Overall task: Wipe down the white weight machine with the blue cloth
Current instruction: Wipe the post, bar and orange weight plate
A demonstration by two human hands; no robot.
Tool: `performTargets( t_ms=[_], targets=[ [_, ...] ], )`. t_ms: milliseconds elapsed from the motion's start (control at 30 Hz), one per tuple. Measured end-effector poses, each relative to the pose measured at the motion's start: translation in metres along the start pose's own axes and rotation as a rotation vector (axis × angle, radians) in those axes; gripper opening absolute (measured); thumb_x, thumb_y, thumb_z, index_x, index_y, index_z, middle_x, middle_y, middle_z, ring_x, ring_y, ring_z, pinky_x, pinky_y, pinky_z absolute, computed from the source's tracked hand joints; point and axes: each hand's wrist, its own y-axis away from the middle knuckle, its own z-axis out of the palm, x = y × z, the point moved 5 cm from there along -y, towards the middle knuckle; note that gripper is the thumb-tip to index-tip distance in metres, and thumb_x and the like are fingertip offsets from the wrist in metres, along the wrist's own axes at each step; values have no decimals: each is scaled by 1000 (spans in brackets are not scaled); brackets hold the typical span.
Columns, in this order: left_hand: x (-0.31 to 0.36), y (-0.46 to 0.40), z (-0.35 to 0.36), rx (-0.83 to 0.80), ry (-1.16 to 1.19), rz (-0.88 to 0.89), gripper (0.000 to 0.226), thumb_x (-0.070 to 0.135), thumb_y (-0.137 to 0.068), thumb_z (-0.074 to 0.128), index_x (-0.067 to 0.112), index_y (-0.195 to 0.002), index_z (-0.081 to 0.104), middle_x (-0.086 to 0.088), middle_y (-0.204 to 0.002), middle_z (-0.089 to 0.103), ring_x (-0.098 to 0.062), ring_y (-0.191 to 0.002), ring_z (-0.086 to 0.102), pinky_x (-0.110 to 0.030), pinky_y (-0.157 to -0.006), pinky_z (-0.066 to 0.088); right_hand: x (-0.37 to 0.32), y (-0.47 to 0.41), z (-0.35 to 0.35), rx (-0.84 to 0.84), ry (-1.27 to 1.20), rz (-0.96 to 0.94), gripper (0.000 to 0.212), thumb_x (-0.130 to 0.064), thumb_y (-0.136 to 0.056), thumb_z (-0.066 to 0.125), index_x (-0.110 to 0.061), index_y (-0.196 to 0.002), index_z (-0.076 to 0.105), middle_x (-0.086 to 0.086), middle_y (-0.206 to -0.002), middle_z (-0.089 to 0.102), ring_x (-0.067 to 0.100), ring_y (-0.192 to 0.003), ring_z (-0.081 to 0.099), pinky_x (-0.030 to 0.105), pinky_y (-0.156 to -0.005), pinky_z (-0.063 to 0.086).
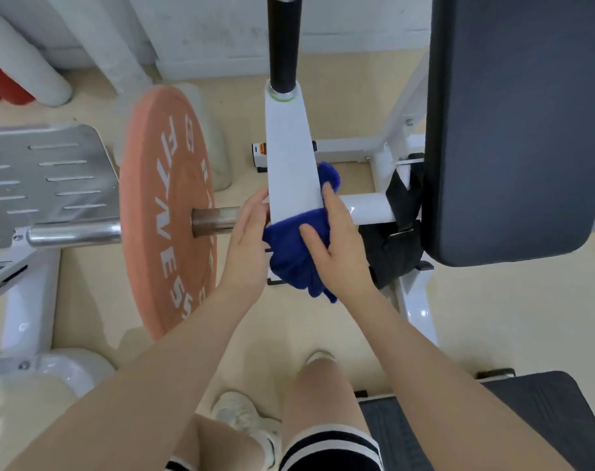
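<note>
- Wipe looks mid-way I'd guess: blue cloth is bunched around the low end of the white arm; frame toward 3 o'clock looks untouched.
- Right hand grip is clamped on the cloth; left hand lies flat against the arm's 9 o'clock side.
- Arm's long axis runs 6 to 12 o'clock, narrowing toward the black handle.

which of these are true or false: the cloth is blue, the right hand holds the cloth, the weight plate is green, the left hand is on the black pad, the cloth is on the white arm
1. The cloth is blue. True.
2. The right hand holds the cloth. True.
3. The weight plate is green. False: it is orange-pink.
4. The left hand is on the black pad. False: it is at the white arm, far from the pad.
5. The cloth is against the white arm. True.
</note>
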Motion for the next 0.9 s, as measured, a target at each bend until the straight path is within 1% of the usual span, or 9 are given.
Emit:
performTargets(
  t_ms=[67,133,200,300,467,567,700,833,900],
  targets=[
    [-5,-2,3,7,48,6,30,28,-102,32,28,-122,55,7,-120,62,-3,-104,61,-17,-81,49,4,-15,-3,-60,-254,113,34,-21,-98,45,-21,-132,45,2,-118,60,15,-105,57,28,-95,47],
    [-10,-4,5,-27,93,26,31,34,-99,37,27,-121,57,4,-119,63,-7,-107,61,-25,-90,50,13,-19,0,-102,-482,171,23,-24,-98,46,-21,-119,52,2,-113,63,15,-103,61,34,-93,49],
    [-16,-6,5,-47,123,32,39,39,-93,43,21,-125,57,-3,-123,62,-20,-113,59,-42,-100,46,27,-5,6,-92,-611,137,28,-27,-93,52,-29,-121,49,-6,-118,62,9,-108,60,28,-92,49],
    [-22,-9,4,-89,142,97,40,41,-92,45,23,-127,56,-5,-126,61,-26,-118,56,-51,-103,40,54,16,25,-36,-495,29,48,-21,-83,65,-25,-126,45,-12,-115,60,0,-106,58,18,-85,49],
    [-31,-13,-4,0,-42,319,45,46,-86,40,25,-120,59,2,-124,61,-14,-116,55,-37,-102,41,89,1,47,103,-153,-9,32,-15,-84,68,-15,-111,51,-23,-81,55,-15,-72,54,6,-64,42],
    [-29,-17,0,-39,167,335,27,26,-95,42,16,-107,65,9,-95,68,0,-85,60,-15,-77,45,110,-1,61,78,-55,9,38,-5,-86,60,-6,-122,50,-25,-83,52,-13,-74,50,3,-65,38],
    [-34,-12,0,-104,167,496,46,28,-90,35,7,-125,55,-9,-124,60,2,-93,58,-9,-76,43,104,8,57,210,-132,1,46,-8,-87,55,-21,-130,48,-21,-91,59,-8,-84,55,12,-73,44],
    [-29,-8,6,-222,107,554,31,18,-99,31,12,-113,57,5,-103,63,6,-89,59,-8,-72,43,69,11,30,291,-351,-160,57,-1,-84,61,-41,-118,38,-15,-109,58,0,-99,58,17,-87,49],
    [-30,-8,5,-230,68,545,35,26,-97,34,10,-121,54,-1,-111,61,2,-98,58,-9,-76,43,67,12,35,257,-387,-149,58,1,-85,60,-35,-121,33,-8,-111,58,3,-98,59,21,-87,51]
  ],
)
